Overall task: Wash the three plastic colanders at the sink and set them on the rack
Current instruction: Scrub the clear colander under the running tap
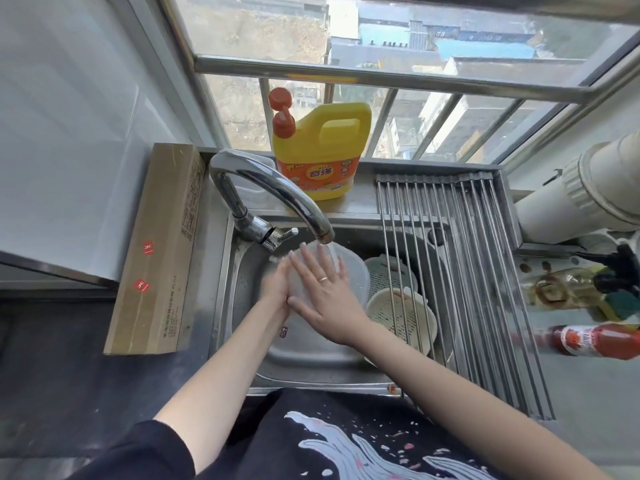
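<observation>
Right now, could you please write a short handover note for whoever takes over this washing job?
Left hand steadies the translucent white colander under the running faucet; right hand lies flat on it, rubbing.
Green colander and cream colander wait in the sink, beneath the rack.
Done: nothing racked yet.
Left: finish this one, wash the other two, rack all three.

Open basin floor (304, 355) in front. Blocked above by faucet spout (277, 192); right side crowded by two colanders (398, 313) under roll-up rack (460, 271); detergent jug (318, 150) behind.
</observation>
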The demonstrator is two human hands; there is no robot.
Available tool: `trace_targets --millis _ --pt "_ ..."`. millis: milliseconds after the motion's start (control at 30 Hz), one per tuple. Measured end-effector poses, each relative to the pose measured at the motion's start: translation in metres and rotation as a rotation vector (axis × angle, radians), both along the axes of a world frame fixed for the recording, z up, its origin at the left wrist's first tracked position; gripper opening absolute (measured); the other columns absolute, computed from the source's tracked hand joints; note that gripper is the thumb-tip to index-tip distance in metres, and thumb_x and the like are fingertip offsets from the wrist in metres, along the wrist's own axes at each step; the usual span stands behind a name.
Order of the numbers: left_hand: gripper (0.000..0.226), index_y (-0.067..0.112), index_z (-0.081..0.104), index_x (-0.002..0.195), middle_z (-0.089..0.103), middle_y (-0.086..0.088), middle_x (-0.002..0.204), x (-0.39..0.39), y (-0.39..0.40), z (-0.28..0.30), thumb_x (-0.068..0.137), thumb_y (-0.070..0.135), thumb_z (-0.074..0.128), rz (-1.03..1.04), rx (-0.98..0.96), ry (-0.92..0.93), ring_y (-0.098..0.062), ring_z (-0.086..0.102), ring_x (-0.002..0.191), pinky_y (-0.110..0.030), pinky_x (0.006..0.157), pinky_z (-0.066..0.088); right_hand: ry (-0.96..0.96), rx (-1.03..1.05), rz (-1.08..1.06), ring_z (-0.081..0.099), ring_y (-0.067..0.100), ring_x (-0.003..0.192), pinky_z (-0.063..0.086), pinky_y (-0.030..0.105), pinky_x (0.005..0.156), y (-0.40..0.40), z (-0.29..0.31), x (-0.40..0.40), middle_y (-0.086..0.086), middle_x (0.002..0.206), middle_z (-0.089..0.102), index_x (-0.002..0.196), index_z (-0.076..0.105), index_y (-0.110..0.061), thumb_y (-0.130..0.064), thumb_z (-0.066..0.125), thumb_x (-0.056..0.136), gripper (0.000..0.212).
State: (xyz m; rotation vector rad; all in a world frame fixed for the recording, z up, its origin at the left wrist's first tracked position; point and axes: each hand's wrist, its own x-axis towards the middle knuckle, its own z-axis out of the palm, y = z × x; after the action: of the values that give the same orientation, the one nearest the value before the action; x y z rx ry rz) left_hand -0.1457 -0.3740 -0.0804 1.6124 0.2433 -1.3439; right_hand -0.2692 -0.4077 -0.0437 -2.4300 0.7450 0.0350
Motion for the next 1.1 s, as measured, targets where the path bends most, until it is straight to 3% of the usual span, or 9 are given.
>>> trace_targets --millis 133,233,367,533,633,767,867,1000,1100 --pt "0.073 0.013 0.065 0.118 0.068 -0.009 0.115 -0.003 0.004 -0.041 0.06 0.056 0.072 0.058 0.01 0.159 -0.026 0.066 0.103 -0.04 0.097 0.049 0.038 0.011 -0.078 -0.005 0.002 0.144 -0.001 0.043 0.119 -0.016 -0.007 -0.028 -0.018 0.156 0.004 0.149 0.008 -0.041 -0.059 0.018 0.092 0.06" --pt "0.057 0.013 0.068 0.112 0.07 -0.01 0.111 -0.01 0.001 -0.022 0.069 0.051 0.067 0.04 0.014 0.163 -0.027 0.068 0.1 -0.041 0.094 0.051 0.122 0.106 -0.367 0.0 0.008 0.146 -0.001 0.041 0.118 -0.023 -0.01 -0.014 -0.009 0.16 0.006 0.151 0.01 -0.035 -0.042 0.022 0.1 0.053" --pt "0.028 0.014 0.068 0.082 0.071 -0.008 0.089 -0.002 -0.011 0.013 0.088 0.04 0.058 0.007 0.006 -0.128 -0.024 0.066 0.083 -0.035 0.082 0.052 0.09 0.077 -0.565 -0.007 0.014 0.147 -0.005 0.051 0.116 -0.033 -0.001 0.012 -0.01 0.16 0.0 0.152 0.004 -0.034 -0.035 0.032 0.098 0.06" --pt "0.04 0.011 0.057 0.064 0.06 -0.01 0.075 0.007 -0.012 0.021 0.094 0.036 0.051 -0.045 0.056 -0.476 -0.021 0.053 0.074 -0.032 0.068 0.043 -0.061 0.184 -0.521 -0.012 0.015 0.146 -0.004 0.053 0.117 -0.007 -0.006 0.036 -0.005 0.161 -0.004 0.153 0.006 -0.021 -0.047 0.013 0.092 0.067" --pt "0.034 0.011 0.064 0.073 0.068 -0.013 0.088 -0.006 -0.015 0.018 0.092 0.037 0.054 0.098 0.094 -0.314 -0.025 0.061 0.081 -0.035 0.081 0.05 -0.151 0.137 -0.4 0.009 0.018 0.147 0.004 0.044 0.119 0.001 -0.006 0.026 0.003 0.159 0.016 0.151 0.018 -0.017 -0.05 0.014 0.09 0.07" --pt "0.042 0.0 0.063 0.107 0.067 -0.014 0.105 -0.02 -0.021 0.017 0.092 0.039 0.055 0.226 0.164 -0.113 -0.028 0.063 0.085 -0.031 0.075 0.052 -0.2 0.077 -0.129 0.014 0.015 0.146 0.016 0.03 0.117 -0.009 -0.002 -0.021 -0.013 0.155 0.018 0.15 0.023 -0.025 -0.046 0.026 0.098 0.056" --pt "0.041 0.004 0.063 0.109 0.067 -0.011 0.107 -0.024 -0.021 0.022 0.091 0.04 0.056 0.215 0.119 -0.015 -0.028 0.064 0.097 -0.034 0.085 0.053 -0.128 -0.078 -0.017 0.015 0.009 0.142 0.021 0.032 0.114 -0.03 0.005 -0.045 -0.006 0.152 0.031 0.149 0.027 -0.028 -0.054 0.019 0.097 0.058" --pt "0.042 0.01 0.07 0.104 0.069 -0.013 0.112 -0.005 -0.013 0.019 0.085 0.046 0.061 0.005 -0.044 0.063 -0.029 0.066 0.101 -0.043 0.095 0.05 0.008 0.028 -0.08 -0.001 0.008 0.146 0.0 0.049 0.116 -0.052 0.01 -0.034 -0.018 0.156 0.0 0.144 0.021 -0.046 -0.064 0.014 0.093 0.054" --pt "0.049 0.011 0.071 0.107 0.067 -0.016 0.115 0.008 -0.007 0.018 0.081 0.051 0.061 -0.068 -0.119 0.095 -0.031 0.065 0.104 -0.047 0.098 0.048 0.044 -0.061 -0.125 0.022 0.017 0.142 0.021 0.052 0.111 -0.054 0.017 -0.013 -0.014 0.157 0.016 0.145 0.025 -0.044 -0.064 0.031 0.09 0.058"
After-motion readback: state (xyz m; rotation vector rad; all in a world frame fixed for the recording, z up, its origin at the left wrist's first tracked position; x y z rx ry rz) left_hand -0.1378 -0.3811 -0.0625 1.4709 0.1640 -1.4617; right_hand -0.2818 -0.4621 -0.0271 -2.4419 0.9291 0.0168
